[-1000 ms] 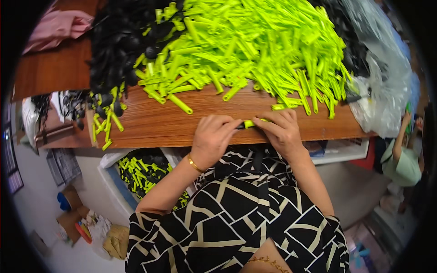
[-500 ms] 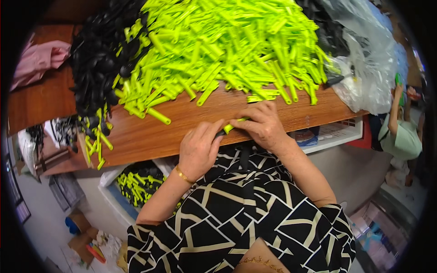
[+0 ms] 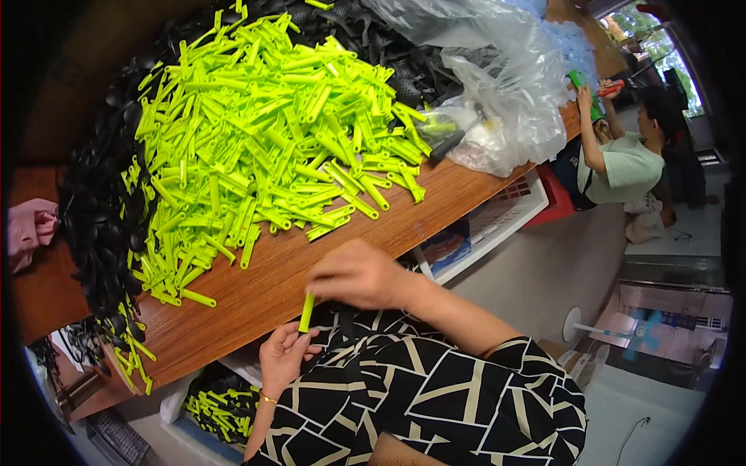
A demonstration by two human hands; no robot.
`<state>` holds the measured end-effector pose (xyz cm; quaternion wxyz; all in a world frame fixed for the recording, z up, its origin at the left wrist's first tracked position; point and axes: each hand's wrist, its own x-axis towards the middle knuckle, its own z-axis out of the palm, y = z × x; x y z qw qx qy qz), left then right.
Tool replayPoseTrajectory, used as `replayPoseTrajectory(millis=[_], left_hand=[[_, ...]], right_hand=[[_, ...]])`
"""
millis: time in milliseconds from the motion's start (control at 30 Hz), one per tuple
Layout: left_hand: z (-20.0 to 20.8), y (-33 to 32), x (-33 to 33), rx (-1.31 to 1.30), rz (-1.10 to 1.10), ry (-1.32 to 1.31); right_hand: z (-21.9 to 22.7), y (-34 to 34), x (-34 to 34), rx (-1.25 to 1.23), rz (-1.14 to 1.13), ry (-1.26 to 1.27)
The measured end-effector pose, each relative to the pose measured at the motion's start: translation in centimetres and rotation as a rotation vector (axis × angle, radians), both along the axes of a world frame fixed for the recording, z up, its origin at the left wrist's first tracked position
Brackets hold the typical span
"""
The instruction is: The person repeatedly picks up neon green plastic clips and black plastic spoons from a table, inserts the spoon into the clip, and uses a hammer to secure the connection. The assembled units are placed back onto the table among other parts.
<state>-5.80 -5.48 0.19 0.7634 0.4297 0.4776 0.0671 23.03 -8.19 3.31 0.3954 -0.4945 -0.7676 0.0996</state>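
Observation:
A slim neon yellow-green plastic piece, like a small handle, stands nearly upright past the table's front edge. The thumb and fingers of my left hand pinch its lower end. At its upper end is my right hand, its fingers curled and smeared by motion, so their grip is unclear. Beyond my hands a large heap of the same neon pieces covers much of the wooden table. Black plastic parts are piled along the heap's left side and behind it.
Under the table edge, a bin holds neon and black parts. A clear plastic bag lies right of the heap, above a white basket. A pink cloth lies far left. Another person works at the far right.
The view has swung to the right. The piece has turned from lying slanted between both hands to nearly upright, with my left hand below and my right hand above.

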Motion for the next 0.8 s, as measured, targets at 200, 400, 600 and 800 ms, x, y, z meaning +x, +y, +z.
replayPoseTrajectory(millis=[200,400,600,800], left_hand=[[-1.2,-0.6,0.8,-0.072,0.124,-0.119],[-0.4,-0.9,2.1,-0.064,0.190,-0.086],[-1.5,-1.7,2.2,0.041,0.200,-0.054],[-0.4,-1.2,2.7,-0.002,0.138,-0.100]], right_hand=[[2.6,-1.8,15.8,-0.286,-0.974,0.086],[-0.7,-2.0,20.7,-0.301,-1.097,0.024],[-2.0,-5.4,17.3,0.032,-0.829,1.206],[-2.5,-11.4,9.2,-0.298,-0.347,1.252]])
